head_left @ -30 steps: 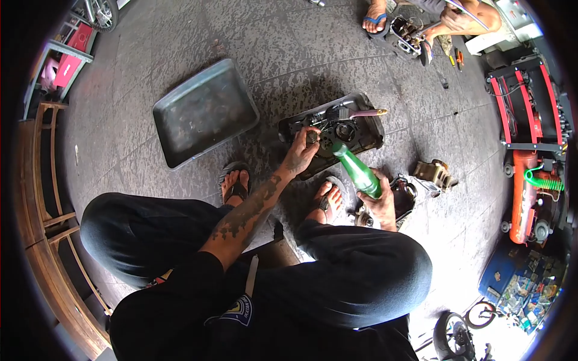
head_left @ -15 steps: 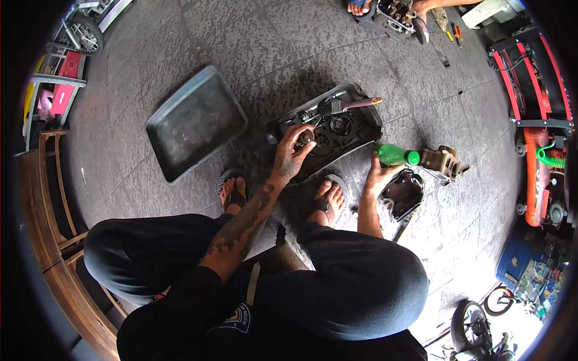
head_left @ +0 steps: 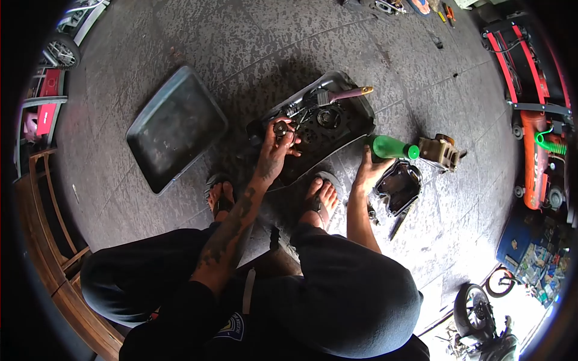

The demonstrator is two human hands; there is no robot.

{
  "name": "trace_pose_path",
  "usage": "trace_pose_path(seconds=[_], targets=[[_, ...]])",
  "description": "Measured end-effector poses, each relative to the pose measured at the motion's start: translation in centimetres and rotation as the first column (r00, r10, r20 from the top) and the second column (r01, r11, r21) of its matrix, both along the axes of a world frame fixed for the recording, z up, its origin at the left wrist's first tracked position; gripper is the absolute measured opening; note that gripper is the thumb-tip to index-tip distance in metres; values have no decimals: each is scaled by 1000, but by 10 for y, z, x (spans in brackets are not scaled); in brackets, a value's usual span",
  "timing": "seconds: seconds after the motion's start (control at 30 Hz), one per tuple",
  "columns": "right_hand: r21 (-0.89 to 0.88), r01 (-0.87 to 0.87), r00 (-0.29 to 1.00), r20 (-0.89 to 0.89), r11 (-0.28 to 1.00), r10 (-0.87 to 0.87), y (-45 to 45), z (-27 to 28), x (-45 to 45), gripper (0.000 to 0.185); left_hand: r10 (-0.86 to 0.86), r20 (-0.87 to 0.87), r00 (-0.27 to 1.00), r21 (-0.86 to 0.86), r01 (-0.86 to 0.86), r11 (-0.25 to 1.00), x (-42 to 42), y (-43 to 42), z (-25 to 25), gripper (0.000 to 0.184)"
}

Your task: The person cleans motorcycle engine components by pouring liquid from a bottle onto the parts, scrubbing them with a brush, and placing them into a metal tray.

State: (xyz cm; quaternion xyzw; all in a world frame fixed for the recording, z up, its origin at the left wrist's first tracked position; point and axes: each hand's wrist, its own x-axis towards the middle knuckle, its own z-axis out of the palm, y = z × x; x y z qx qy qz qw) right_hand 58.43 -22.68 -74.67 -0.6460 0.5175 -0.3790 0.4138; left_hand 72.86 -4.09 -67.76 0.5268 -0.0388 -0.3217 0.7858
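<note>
My left hand (head_left: 276, 150) is closed on a small dark metal part (head_left: 280, 128) over the left end of a black tray (head_left: 367, 114). Dark metal parts lie in that tray, among them a round ring (head_left: 328, 118). A brush (head_left: 346, 94) with a purple and yellow handle rests across its far side. My right hand (head_left: 368, 171) grips the base end of a green bottle (head_left: 391, 148), which lies nearly level just right of the tray, its capped end pointing right. Below the bottle is an open dark metal cover (head_left: 400, 188) on the floor.
An empty grey tray (head_left: 177, 129) is on the floor at left. A tan metal casting (head_left: 439, 151) sits right of the bottle. Red racks (head_left: 512, 66) and an orange cylinder (head_left: 533, 162) stand at far right. A wooden bench (head_left: 51, 259) is at left. Part of another person's foot shows at top.
My right hand has swung the green bottle right, from tilted over the tray to level beside it. My left hand has moved left with the small part. The view has shifted.
</note>
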Motion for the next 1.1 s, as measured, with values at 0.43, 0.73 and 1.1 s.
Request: trace_pose_path(seconds=[0.43, 0.73, 1.1], targets=[[497, -414, 833, 544, 762, 98, 21, 95, 86, 47, -96, 252, 963, 262, 28, 965, 7, 6, -17, 22], [201, -313, 950, 86, 928, 301, -8, 27, 153, 38, -168, 464, 870, 302, 23, 953, 14, 7, -7, 25], [-67, -675, 730, 89, 735, 678, 36, 119, 92, 15, -202, 516, 832, 457, -69, 887, 4, -10, -27, 31]])
